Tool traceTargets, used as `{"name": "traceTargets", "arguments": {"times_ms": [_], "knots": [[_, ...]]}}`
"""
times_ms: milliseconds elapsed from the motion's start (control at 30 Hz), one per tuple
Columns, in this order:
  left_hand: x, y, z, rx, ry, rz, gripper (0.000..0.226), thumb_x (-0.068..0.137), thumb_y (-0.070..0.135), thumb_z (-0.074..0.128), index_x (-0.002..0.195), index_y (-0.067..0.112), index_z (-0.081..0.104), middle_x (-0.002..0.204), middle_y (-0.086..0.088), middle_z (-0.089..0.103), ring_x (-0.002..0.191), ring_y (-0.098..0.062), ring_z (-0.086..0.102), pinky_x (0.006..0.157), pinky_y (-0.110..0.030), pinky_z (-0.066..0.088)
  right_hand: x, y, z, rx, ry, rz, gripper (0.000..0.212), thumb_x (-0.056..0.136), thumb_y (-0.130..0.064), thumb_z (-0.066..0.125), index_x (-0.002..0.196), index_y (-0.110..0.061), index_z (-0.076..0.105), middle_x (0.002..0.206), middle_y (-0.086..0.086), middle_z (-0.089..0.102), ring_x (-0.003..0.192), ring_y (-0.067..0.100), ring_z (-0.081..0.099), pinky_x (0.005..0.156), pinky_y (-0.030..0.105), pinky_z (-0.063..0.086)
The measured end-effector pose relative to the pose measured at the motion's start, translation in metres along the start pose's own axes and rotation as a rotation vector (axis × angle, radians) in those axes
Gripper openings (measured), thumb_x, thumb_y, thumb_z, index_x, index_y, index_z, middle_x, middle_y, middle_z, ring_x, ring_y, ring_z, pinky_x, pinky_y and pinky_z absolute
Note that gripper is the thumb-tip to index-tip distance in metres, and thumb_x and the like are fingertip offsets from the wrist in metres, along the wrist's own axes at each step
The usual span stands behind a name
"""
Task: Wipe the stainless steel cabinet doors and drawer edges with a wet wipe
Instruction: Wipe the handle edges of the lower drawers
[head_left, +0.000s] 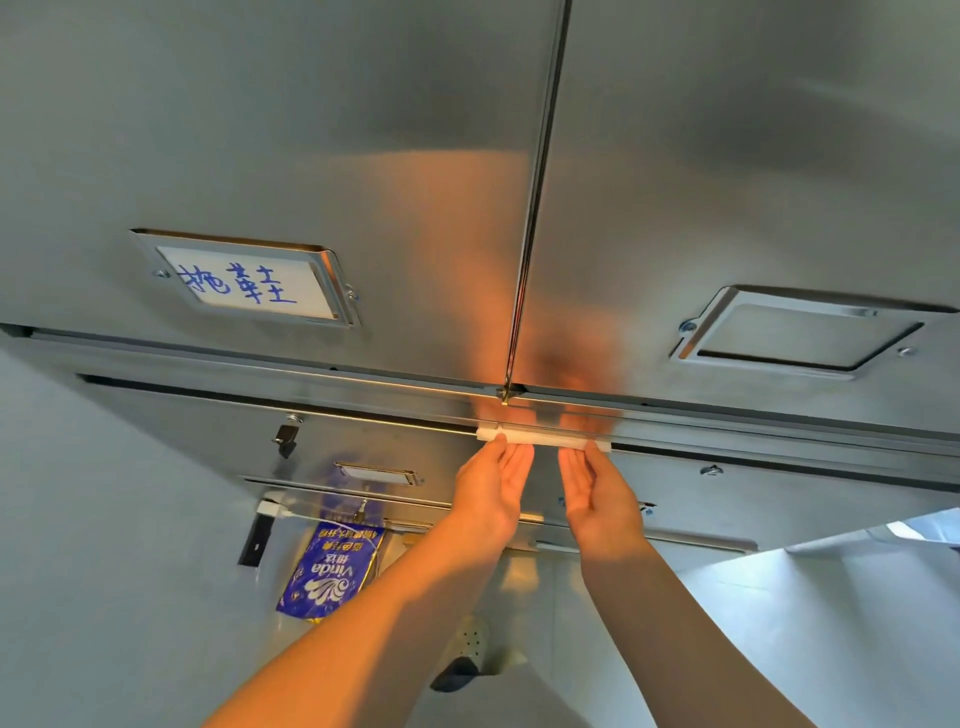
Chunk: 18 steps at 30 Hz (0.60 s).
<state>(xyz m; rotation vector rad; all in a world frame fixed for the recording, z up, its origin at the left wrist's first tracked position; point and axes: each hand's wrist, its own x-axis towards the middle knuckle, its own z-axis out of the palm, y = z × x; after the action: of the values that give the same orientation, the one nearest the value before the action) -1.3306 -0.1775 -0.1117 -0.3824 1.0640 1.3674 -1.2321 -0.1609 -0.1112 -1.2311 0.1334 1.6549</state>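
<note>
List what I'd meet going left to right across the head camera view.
In order: handwritten label holder → left hand → right hand → empty label holder. The wet wipe spans both hands, so it has no single place in the order.

drawer edge (753, 449): free rightward | left: latch (284, 440) juts | below: blue packet (332, 566)

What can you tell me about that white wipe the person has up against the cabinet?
The wipe is white and soft-looking, folded into a long narrow strip. It lies along a metal edge, just under the gap between the left door and the right door. The left hand touches its left end with straight fingertips, the right hand its right end. Its back is hidden.
</note>
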Motion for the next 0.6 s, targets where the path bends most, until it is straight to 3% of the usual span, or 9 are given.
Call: {"name": "traceTargets", "arguments": {"times_ms": [100,233,433,500,600], "knots": [[-0.005,-0.003,-0.008,0.005,0.034,-0.007,0.024,0.096,0.01,0.051,0.118,0.0,0.056,0.117,-0.017,0.061,0.099,-0.023,0.061,0.085,-0.031,0.049,0.002,0.005,-0.006,-0.06,0.014,0.026,0.031,0.095,-0.007,0.053,0.124,0.003,0.052,0.113,0.016,0.059,0.11,0.025,0.058,0.099,0.034,0.045],[-0.015,0.001,-0.028,-0.004,0.076,-0.024,0.027,0.097,0.008,0.048,0.122,-0.001,0.053,0.126,-0.019,0.057,0.117,-0.028,0.056,0.096,-0.035,0.045,-0.005,0.025,-0.015,-0.103,0.049,0.075,0.032,0.096,-0.009,0.051,0.127,0.001,0.05,0.111,0.014,0.061,0.102,0.023,0.059,0.099,0.035,0.045],[-0.02,0.042,-0.054,-0.003,0.122,-0.025,0.01,0.096,0.007,0.051,0.098,0.001,0.059,0.12,-0.02,0.06,0.115,-0.028,0.057,0.103,-0.036,0.042,-0.021,0.06,0.007,-0.084,0.016,0.129,0.032,0.096,-0.009,0.051,0.127,-0.001,0.05,0.121,0.017,0.059,0.098,0.023,0.061,0.085,0.029,0.052],[-0.015,0.065,-0.056,-0.002,0.122,0.008,0.016,0.095,0.007,0.051,0.107,-0.002,0.059,0.123,-0.02,0.059,0.116,-0.028,0.056,0.103,-0.035,0.042,-0.023,0.072,0.025,-0.061,-0.026,0.136,0.03,0.096,-0.008,0.051,0.125,0.0,0.051,0.117,0.017,0.06,0.086,0.02,0.063,0.075,0.027,0.054],[-0.003,0.098,-0.059,0.01,0.107,0.032,0.027,0.096,0.006,0.05,0.121,-0.004,0.054,0.127,-0.02,0.056,0.119,-0.028,0.054,0.103,-0.034,0.041,-0.023,0.092,0.052,-0.035,-0.041,0.124,0.027,0.095,-0.008,0.052,0.121,0.0,0.054,0.11,0.016,0.063,0.08,0.018,0.066,0.082,0.026,0.051]]}}
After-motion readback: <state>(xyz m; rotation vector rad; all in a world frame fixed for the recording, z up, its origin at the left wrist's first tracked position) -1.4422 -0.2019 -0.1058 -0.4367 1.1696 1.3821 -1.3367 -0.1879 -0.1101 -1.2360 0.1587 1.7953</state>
